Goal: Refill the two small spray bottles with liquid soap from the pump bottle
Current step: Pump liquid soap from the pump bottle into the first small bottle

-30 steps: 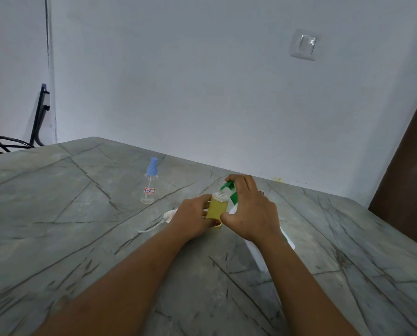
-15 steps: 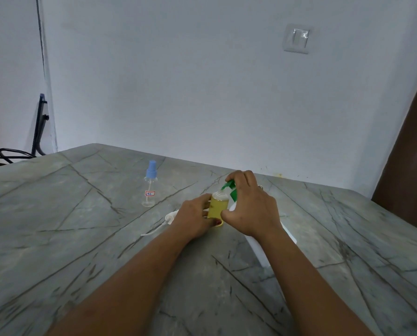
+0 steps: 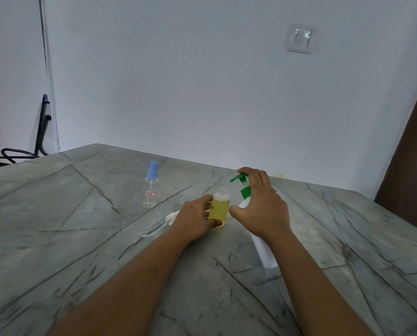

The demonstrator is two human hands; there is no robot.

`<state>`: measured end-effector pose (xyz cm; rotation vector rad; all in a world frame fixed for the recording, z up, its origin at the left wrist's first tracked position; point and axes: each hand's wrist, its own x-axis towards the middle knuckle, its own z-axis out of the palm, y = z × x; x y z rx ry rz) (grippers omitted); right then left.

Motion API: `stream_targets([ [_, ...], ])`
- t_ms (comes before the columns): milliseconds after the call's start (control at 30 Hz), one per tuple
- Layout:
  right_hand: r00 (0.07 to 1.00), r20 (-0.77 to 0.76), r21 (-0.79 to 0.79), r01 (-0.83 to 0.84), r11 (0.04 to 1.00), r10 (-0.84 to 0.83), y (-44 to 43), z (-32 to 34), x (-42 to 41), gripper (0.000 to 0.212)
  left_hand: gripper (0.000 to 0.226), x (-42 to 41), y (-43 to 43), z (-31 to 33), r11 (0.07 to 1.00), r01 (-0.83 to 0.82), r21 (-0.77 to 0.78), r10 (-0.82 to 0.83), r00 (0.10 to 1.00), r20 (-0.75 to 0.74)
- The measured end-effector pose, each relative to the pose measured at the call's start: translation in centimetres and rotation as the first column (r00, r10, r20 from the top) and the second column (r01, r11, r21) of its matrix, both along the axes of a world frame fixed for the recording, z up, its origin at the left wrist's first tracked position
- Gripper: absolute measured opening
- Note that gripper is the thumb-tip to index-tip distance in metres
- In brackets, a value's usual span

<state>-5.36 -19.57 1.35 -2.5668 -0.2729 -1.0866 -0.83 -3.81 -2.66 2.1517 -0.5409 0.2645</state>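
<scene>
Head camera looks down (and forward) across the table [image 3: 57, 226].

A small white label [image 3: 151, 194] with a red border is sitting on the front of the clear spray bottle [image 3: 150, 184] with the blue cap. The bottle is standing upright on the surface [image 3: 57, 214], nearer the far edge than the near one and toward the left side. The label is showing dark handwritten marks that are reading as "17C", though the strokes are coming through small and the first two characters are looking uncertain.
</scene>
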Motion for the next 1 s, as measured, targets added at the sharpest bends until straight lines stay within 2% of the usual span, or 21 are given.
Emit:
stream_targets([
  [133, 0.995, 0.083, 0.190, -0.065, 0.980, 0.049, -0.5, 0.4, -0.3, 0.077, 0.065, -0.1, 0.1, 0.2, 1.000, 0.023, -0.017, -0.023, 1.000, -0.005],
  [200, 0.992, 0.087, 0.232, -0.111, 0.966, 0.093, -0.6, 0.5, -0.5, 0.078, 0.064, -0.2, 0.1, 0.2, 0.999, 0.033, -0.023, -0.033, 0.999, -0.012],
  [467, 0.986, -0.123, 0.007, -0.114, 0.993, 0.114, -0.1, 0.3, 0.0, 0.073, 0.063, -0.2, 0.0, 0.1, 0.999, 0.040, -0.015, -0.040, 0.999, 0.028],
  [600, 0.986, -0.138, 0.010, -0.090, 0.996, 0.090, -0.1, 0.4, -0.2, 0.073, 0.062, -0.1, 0.1, 0.0, 1.000, 0.031, -0.002, -0.031, 0.999, 0.039],
  [767, 0.981, -0.181, -0.091, -0.089, 0.992, 0.071, 0.5, 0.4, -0.3, 0.075, 0.059, 0.0, 0.1, 0.0, 0.999, 0.035, 0.002, -0.035, 0.998, 0.055],
  [1000, 0.991, -0.130, -0.171, 0.015, 0.985, -0.037, 1.2, 0.7, -0.2, 0.064, 0.060, 0.0, -0.2, 0.0, 1.000, 0.011, 0.007, -0.012, 0.999, 0.053],
])
